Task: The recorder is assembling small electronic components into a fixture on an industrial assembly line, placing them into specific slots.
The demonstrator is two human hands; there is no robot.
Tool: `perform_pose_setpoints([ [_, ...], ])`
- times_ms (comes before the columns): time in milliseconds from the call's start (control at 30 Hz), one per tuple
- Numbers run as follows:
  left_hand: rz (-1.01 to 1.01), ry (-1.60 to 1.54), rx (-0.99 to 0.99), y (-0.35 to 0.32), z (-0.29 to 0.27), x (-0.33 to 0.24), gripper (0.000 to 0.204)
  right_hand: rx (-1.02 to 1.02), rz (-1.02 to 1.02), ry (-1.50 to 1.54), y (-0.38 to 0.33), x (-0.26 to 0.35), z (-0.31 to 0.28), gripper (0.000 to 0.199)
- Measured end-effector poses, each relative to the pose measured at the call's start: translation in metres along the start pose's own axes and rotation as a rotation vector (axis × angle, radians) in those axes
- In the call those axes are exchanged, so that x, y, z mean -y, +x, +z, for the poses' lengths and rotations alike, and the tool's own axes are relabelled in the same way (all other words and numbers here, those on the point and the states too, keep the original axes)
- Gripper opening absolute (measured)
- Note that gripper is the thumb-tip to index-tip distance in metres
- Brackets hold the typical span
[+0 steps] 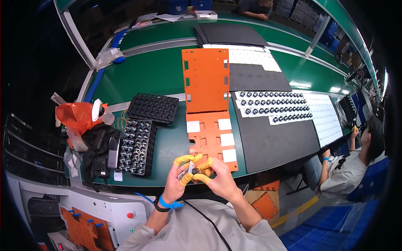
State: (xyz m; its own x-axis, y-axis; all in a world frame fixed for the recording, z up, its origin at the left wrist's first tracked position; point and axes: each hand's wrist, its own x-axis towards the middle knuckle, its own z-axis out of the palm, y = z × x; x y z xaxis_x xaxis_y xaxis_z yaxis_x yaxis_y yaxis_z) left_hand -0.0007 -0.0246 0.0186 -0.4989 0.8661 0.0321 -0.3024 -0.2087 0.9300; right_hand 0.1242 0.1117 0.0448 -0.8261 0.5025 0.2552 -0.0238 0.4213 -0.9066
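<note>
My left hand (178, 178), with yellow covers on its fingertips, pinches a small white plate (190, 168) held on edge. My right hand (217, 178), its fingertips covered too, closes around a small dark round part (201, 171) against that plate; fingers hide some of both. Just beyond my hands lies a hinged orange fixture (204, 144), its lid (205, 79) folded back. Several white square cards (226, 139) sit on its lower half. To the left, a black tray (147, 161) contains several shiny round lens-like parts.
Another black tray (153, 108) lies behind the first. A phone-like grey device (113, 152) and an orange bag (77, 116) are at left. Dark mats (272, 144) on the right carry white strips with black round parts (274, 102). A co-worker (349, 167) sits at far right.
</note>
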Motion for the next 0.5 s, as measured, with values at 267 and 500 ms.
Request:
perform_pose_setpoints([
  [267, -0.035, -0.026, 0.066, 0.002, 0.005, -0.002, 0.061, -0.077, -0.174, -0.095, -0.003, -0.003, -0.008, 0.031],
  [500, -0.029, -0.019, 0.080, 0.009, 0.013, 0.002, 0.065, -0.125, -0.200, -0.149, -0.006, -0.003, -0.012, 0.028],
])
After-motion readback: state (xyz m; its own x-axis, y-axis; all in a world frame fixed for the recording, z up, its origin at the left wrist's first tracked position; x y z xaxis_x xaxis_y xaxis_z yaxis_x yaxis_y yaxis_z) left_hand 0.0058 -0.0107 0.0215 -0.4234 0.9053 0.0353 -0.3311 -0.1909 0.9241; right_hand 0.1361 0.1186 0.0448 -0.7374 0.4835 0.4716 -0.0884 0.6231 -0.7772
